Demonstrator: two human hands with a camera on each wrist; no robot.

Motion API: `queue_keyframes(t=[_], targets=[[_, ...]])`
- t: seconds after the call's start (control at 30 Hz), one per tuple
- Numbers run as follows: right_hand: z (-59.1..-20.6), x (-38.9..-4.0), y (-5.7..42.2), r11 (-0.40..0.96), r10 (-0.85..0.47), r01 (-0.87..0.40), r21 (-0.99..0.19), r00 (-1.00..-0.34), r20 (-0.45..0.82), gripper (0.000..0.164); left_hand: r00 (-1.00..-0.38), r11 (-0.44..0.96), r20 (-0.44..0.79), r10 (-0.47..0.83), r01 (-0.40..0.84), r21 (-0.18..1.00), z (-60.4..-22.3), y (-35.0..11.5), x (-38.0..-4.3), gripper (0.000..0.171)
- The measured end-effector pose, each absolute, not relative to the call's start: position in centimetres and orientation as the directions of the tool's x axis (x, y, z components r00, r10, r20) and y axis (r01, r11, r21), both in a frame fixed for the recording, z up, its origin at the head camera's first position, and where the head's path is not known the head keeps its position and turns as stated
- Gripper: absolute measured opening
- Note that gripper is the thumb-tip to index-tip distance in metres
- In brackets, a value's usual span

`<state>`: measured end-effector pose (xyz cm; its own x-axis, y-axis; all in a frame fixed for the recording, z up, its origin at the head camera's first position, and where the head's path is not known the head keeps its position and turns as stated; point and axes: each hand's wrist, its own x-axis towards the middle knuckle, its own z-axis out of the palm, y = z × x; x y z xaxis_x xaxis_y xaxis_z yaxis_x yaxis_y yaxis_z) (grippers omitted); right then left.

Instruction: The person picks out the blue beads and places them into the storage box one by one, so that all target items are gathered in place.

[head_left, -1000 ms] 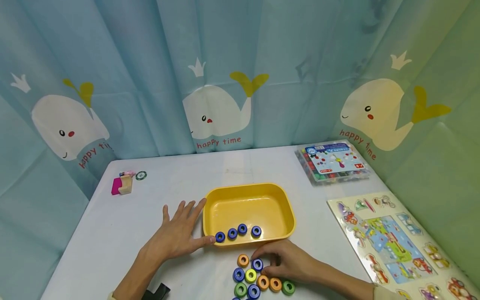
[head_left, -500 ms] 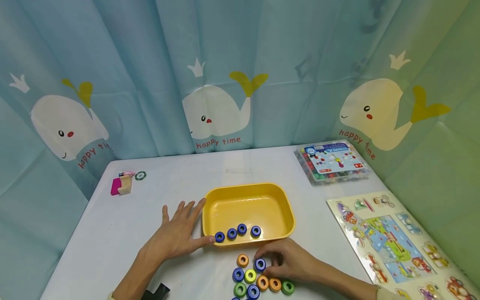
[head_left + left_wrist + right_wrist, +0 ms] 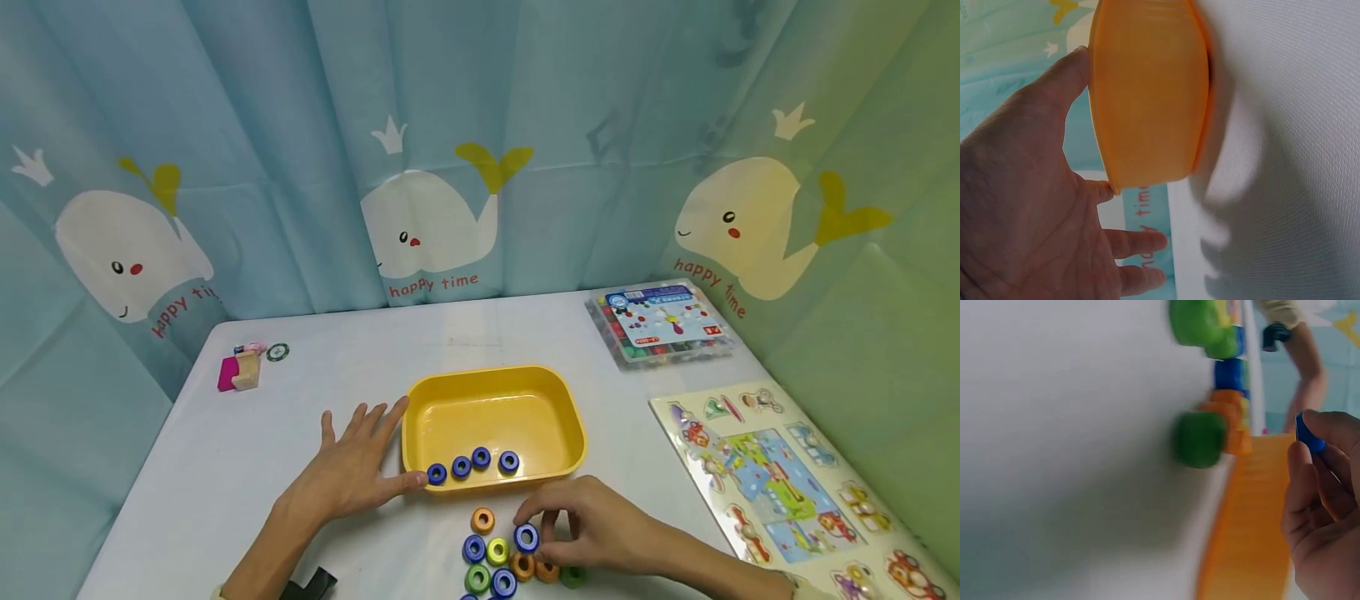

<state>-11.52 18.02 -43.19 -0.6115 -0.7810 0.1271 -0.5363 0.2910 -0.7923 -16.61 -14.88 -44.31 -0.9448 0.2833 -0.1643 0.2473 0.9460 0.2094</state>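
Observation:
My right hand (image 3: 600,527) pinches a blue ring (image 3: 527,549) between thumb and index finger, held over the loose rings in front of the yellow tray (image 3: 487,417). In the right wrist view, the same blue ring (image 3: 1310,436) shows edge-on between the fingertips. My left hand (image 3: 348,473) spreads at the tray's left end, fingers mostly straight. Its thumb and index finger touch the rim, as the left wrist view of the hand (image 3: 1041,181) confirms. Several blue rings (image 3: 461,475) lie along the tray's near side. Before it sit an orange ring (image 3: 476,522), a yellow ring (image 3: 490,557) and a green ring (image 3: 468,579), among others.
At the right lies a picture puzzle board (image 3: 701,479), with a clear box of colourful pieces (image 3: 667,321) behind it. Small toy pieces (image 3: 246,371) and a round chip (image 3: 277,352) are at the far left. A black object (image 3: 313,586) sits by the left forearm.
My right hand has lifted the blue ring from among the loose rings and drawn it slightly right and towards me. The left hand stays at the tray.

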Motion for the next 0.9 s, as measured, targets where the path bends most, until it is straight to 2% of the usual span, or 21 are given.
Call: queue_keyframes(t=[0.33, 0.47, 0.63, 0.9], targets=[[-38.3, -12.8, 18.0, 0.278, -0.805, -0.588, -0.759, -0.574, 0.149, 0.033, -0.946, 0.944, -0.149, 0.289, 0.255, 0.21, -44.5, -14.9, -16.5, 0.104], [-37.3, -14.3, 18.0, 0.304, -0.786, -0.604, -0.736, -0.596, 0.165, 0.032, -0.946, 0.943, -0.141, 0.292, 0.26, 0.21, -44.6, -15.0, -16.5, 0.103], [-37.4, -17.2, 18.1, 0.308, -0.779, -0.579, -0.755, -0.609, 0.149, 0.032, -0.946, 0.944, -0.142, 0.29, 0.258, 0.205, -44.6, -15.0, -16.6, 0.103], [-39.8, -22.1, 17.3, 0.263, -0.832, -0.484, -0.835, -0.552, 0.058, 0.028, -0.946, 0.942, -0.142, 0.292, 0.259, 0.212, -44.4, -15.0, -16.5, 0.103]])
